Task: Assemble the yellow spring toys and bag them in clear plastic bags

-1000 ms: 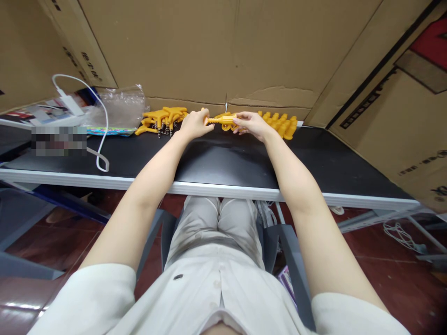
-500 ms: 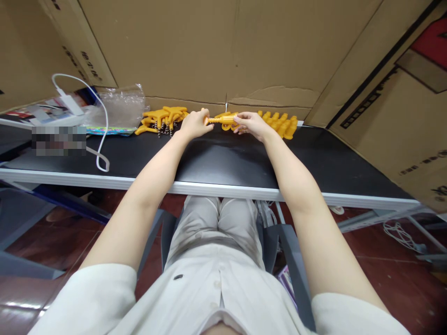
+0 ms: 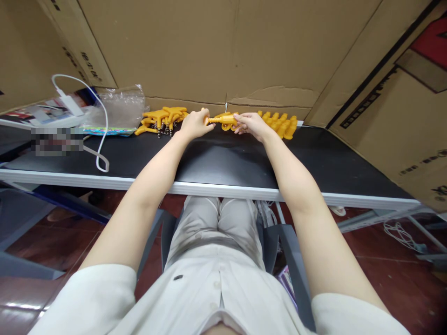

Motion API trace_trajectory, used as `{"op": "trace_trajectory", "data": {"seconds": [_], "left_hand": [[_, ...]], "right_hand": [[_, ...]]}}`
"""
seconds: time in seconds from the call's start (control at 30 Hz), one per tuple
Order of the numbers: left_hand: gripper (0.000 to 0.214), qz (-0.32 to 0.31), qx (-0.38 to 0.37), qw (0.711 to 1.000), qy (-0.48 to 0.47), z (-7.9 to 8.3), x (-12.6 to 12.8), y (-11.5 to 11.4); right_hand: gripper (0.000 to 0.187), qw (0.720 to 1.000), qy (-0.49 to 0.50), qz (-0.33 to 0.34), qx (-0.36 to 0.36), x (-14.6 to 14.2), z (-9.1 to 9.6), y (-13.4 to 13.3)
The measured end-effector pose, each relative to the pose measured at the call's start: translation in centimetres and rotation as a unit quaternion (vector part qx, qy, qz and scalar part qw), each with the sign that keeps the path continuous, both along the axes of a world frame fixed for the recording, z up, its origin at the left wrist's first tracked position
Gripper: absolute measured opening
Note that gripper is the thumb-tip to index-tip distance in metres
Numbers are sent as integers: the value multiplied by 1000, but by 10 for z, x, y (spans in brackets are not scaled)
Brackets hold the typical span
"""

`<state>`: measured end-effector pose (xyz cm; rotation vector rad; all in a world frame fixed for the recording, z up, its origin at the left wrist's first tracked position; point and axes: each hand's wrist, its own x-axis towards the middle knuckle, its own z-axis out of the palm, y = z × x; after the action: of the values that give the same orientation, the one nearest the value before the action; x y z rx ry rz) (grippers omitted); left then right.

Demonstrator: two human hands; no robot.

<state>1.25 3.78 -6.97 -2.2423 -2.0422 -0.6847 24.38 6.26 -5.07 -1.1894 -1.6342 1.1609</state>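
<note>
Both my hands meet at the far edge of the black table. My left hand is closed on the thin left end of a yellow plastic part. My right hand pinches the thicker right end of the same part, holding it level just above the table. To the left lies a pile of yellow T-shaped pieces with small metal springs. Behind my right hand sits a heap of yellow parts.
Cardboard sheets wall the table at the back and right. A clear plastic bag, a white charger with its cable and some papers lie at the left. My lap and a grey chair are below the table's front edge.
Almost nothing has moved; my hands keep their hold on the yellow part, with only slight finger shifts at its right end.
</note>
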Motion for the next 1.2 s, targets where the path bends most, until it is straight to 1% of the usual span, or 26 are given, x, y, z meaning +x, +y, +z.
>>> {"op": "trace_trajectory", "data": {"seconds": [0.13, 0.23, 0.5, 0.93, 1.2], "left_hand": [[55, -5, -4, 1000, 1, 1, 0, 0], [54, -9, -9, 1000, 0, 2, 0, 0], [49, -10, 12, 1000, 0, 0, 1, 0], [46, -8, 12, 1000, 9, 1, 3, -3], [49, -13, 11, 1000, 3, -2, 1, 2]], "right_hand": [[44, 1000, 1, 0, 1, -1, 0, 0], [45, 1000, 0, -8, -2, -1, 0, -2], [48, 999, 0, -29, -18, -4, 1, -4], [48, 997, -6, -58, -46, -8, 1, -6], [43, 994, 25, -69, -78, -10, 2, -7]]}}
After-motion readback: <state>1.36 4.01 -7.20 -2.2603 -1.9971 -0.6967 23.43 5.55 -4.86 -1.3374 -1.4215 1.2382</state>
